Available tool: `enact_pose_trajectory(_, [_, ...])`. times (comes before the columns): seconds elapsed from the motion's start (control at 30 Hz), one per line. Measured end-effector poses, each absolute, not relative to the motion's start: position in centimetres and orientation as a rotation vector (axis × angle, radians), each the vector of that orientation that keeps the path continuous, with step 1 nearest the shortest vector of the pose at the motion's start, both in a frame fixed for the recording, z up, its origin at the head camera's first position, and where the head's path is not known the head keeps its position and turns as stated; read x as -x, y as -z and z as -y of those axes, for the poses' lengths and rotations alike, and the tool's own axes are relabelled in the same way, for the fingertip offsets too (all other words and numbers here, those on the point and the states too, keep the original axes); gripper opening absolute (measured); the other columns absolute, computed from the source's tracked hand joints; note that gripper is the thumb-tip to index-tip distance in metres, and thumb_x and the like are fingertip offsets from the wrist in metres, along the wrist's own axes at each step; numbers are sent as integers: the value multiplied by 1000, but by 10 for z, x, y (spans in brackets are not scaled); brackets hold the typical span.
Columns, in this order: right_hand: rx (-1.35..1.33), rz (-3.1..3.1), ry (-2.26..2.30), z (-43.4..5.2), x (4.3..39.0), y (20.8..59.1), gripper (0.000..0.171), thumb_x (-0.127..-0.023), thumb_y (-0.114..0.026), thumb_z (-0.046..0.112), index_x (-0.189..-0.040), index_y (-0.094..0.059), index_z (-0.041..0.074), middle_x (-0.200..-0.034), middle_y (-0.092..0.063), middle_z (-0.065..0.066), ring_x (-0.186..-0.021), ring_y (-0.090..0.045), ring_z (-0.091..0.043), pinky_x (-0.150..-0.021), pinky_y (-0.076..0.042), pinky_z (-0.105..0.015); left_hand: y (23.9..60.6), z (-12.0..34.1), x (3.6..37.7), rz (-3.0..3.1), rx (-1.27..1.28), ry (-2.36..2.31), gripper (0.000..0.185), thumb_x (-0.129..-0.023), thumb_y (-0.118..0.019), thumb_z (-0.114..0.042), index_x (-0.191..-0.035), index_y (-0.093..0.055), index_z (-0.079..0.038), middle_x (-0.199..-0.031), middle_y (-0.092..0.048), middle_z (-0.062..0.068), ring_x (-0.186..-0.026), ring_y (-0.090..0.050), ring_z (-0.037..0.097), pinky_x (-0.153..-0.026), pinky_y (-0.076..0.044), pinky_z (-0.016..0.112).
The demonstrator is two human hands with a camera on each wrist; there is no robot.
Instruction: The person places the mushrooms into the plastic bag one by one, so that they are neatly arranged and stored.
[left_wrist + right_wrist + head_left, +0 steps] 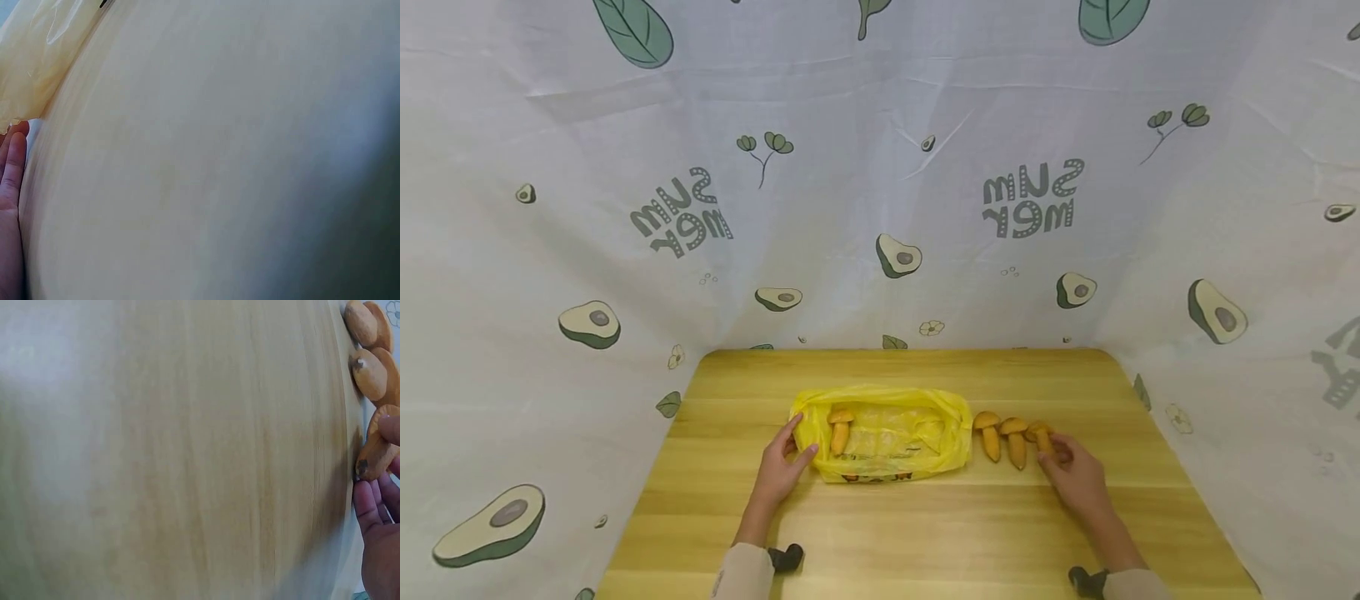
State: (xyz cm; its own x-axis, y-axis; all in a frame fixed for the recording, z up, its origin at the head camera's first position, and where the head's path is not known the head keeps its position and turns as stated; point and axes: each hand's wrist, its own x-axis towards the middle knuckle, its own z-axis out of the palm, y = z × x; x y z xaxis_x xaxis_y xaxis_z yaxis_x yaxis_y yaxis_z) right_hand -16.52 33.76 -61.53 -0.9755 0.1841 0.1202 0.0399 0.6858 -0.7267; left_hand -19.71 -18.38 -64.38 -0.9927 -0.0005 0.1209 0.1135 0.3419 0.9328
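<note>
Mushrooms, orange-brown w/ rounded caps, are laid in a short row on the wooden table (925,517), just right of a yellow plastic bag (887,433) lying flat at table centre. The rightmost mushroom (1041,435) is pinched at its stem by the right hand (1075,475), fingers curled round it; the middle mushroom (1015,440) and the left mushroom (988,432) are left untouched beside it. One more mushroom (840,427) is seen inside the bag, near its left end. The bag's left edge is held by the left hand (781,468), thumb and fingers closed on the film, probably so the mouth is kept open and the bag is kept from sliding.

Hard to make out: the left wrist view is mostly blurred tabletop, w/ only fingertips (12,169) and a corner of bag film shown. In the right wrist view the mushrooms are cut off at the frame edge. Print on the bag's front can't be read. Wrist camera mounts are only partly visible at the bottom of the head view.
</note>
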Motion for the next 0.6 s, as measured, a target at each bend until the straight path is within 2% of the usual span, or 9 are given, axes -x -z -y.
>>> enact_pose_trajectory(0.23, [233,2704,-1204,-339,162,616,51,-97,-73,27,-133,-59,-5,-114,-70,-25,-89,-56,3,-74,-52,-14,611,181,185,2521,157,1742,70,-97,-73,-12,-156,-39,2,-151,-48,30,-123,-60,43,-103,-50,56])
enact_pose_trajectory(0.4, [254,2667,-1239,-338,161,617,49,-96,-75,27,-131,-61,-5,-110,-71,-23,-85,-54,9,-72,-51,-12,600,181,180,2569,170,1729,69,-98,-71,-13,-157,-38,2,-151,-49,29,-123,-61,39,-103,-51,51])
enact_pose_trajectory(0.6, [234,2632,-1243,-336,162,617,47,-95,-76,25,-130,-62,-4,-107,-72,-21,-82,-54,11,-69,-49,-10,602,180,182,2544,184,1733,69,-97,-72,-13,-156,-39,2,-150,-49,29,-123,-61,41,-104,-50,55])
